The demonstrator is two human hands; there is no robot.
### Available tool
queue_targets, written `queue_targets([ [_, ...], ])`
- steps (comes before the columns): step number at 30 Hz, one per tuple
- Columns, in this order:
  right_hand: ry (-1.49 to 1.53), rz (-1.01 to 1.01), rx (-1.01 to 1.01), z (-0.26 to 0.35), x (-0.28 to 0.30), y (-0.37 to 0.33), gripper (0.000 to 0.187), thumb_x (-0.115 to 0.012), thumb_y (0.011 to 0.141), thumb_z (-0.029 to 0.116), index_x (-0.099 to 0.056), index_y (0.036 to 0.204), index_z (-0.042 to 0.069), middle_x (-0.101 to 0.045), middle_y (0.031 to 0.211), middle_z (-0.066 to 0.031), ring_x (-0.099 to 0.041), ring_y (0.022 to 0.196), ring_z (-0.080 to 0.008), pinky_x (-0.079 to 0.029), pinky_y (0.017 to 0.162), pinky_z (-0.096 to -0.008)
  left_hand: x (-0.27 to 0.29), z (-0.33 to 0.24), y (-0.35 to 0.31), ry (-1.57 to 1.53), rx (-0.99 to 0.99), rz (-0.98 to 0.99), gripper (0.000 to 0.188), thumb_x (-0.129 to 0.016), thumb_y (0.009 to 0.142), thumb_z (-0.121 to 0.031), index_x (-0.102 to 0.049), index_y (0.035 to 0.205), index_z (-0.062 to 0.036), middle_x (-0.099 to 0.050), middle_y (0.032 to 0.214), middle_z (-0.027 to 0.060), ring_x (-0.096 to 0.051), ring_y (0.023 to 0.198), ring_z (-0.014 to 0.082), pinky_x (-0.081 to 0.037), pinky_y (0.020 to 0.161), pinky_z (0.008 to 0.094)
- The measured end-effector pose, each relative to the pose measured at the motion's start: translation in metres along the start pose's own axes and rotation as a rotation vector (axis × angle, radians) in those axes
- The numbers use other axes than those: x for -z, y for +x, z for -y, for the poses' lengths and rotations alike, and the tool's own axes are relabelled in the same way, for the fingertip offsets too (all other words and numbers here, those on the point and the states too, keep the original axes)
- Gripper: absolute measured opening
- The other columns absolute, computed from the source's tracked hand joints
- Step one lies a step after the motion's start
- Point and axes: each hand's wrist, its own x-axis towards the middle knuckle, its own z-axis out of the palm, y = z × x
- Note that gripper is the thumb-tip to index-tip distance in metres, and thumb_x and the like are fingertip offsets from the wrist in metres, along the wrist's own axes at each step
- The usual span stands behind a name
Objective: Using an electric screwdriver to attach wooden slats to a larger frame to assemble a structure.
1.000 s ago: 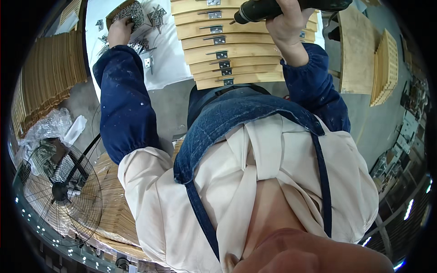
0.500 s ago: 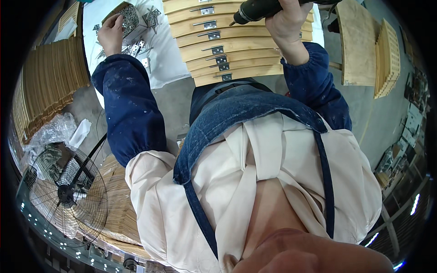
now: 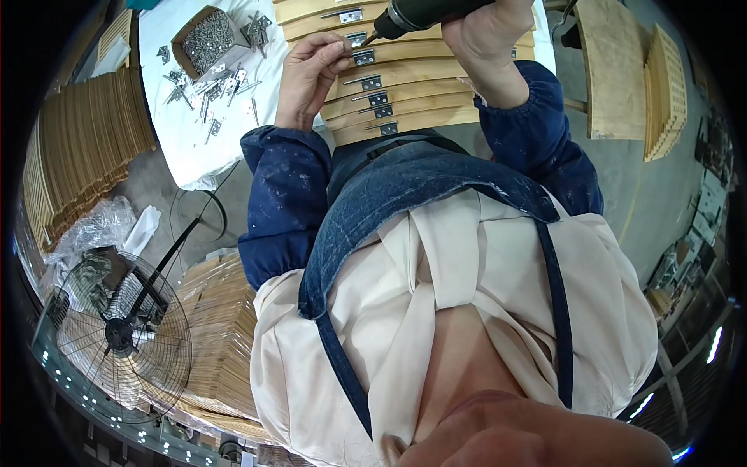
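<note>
The left hand's [image 3: 311,74] thumb and forefinger press together at the tips; whether something small sits between them I cannot tell. A metal hinge [image 3: 356,37] lies on the stacked wooden panels [image 3: 420,51] just beyond those fingertips, with the drill's [image 3: 420,14] bit close on their right. The right hand's [image 3: 490,39] fingers wrap around the drill. A box [image 3: 233,59] of small metal screws stands left of the left fingers.
</note>
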Motion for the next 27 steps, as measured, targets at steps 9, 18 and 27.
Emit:
queue_targets([
  [9, 0.009, 0.018, 0.043, -0.003, 0.003, -0.002, 0.032, -0.062, 0.098, 0.021, -0.054, 0.124, 0.006, -0.065, 0.102, -0.0138, -0.064, 0.076, -0.0199, -0.055, 0.070, -0.0332, -0.014, 0.012, -0.002, -0.115, 0.110, -0.056, 0.013, -0.067, 0.098, -0.001, -0.070, 0.111, 0.0024, -0.074, 0.100, 0.0148, -0.074, 0.092, 0.0200, -0.064, 0.079, 0.0256],
  [18, 0.130, 0.107, 0.001, -0.002, 0.005, 0.000, 0.034, -0.062, 0.098, 0.023, -0.054, 0.126, 0.006, -0.065, 0.102, -0.0140, -0.063, 0.076, -0.0208, -0.054, 0.070, -0.0333, -0.015, 0.019, 0.001, -0.231, 0.132, 0.012, 0.014, -0.067, 0.099, -0.005, -0.069, 0.112, 0.0022, -0.073, 0.099, 0.0134, -0.073, 0.089, 0.0180, -0.064, 0.077, 0.0239],
  [27, -0.034, 0.178, 0.118, -0.013, -0.003, 0.017, 0.033, -0.064, 0.096, 0.018, -0.055, 0.125, 0.003, -0.067, 0.098, -0.0145, -0.063, 0.073, -0.0191, -0.054, 0.069, -0.0313, -0.026, 0.017, 0.012, 0.026, 0.070, -0.132, 0.022, -0.072, 0.098, -0.011, -0.072, 0.115, 0.0025, -0.073, 0.094, 0.0088, -0.065, 0.073, 0.0130, -0.057, 0.071, 0.0239],
])
